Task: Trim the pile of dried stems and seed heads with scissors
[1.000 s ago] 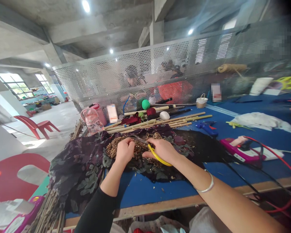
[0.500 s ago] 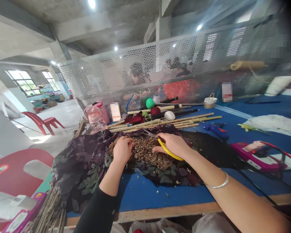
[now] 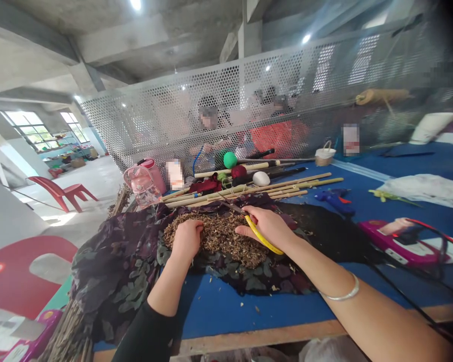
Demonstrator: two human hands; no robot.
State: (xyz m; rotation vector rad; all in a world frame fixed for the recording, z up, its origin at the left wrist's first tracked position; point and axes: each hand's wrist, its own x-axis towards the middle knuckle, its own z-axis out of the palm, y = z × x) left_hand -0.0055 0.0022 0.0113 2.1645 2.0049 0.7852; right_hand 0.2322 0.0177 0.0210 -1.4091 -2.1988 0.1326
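A heap of brown dried plant bits (image 3: 230,240) lies on a dark floral cloth (image 3: 136,281) in front of me. My left hand (image 3: 187,238) rests at the heap's left side with its fingers curled together; whatever they pinch is hidden. In my right hand (image 3: 266,227) is a pair of scissors (image 3: 258,235) with yellow handles, the grey blades pointing up and left over the heap's far edge. The thumb of that hand is stretched out above the bits.
Bamboo sticks (image 3: 245,191) lie behind the cloth, near a white ball (image 3: 261,178) and a green ball (image 3: 230,160). A pink bag (image 3: 145,181) stands at the left. To the right are a blue glue gun (image 3: 335,201) and a magenta device (image 3: 400,246). A perforated screen (image 3: 166,115) rises behind; people sit beyond it.
My left hand's fingers have drawn closer together over the heap. The right hand keeps the scissors in nearly the same place. The view has shifted slightly.
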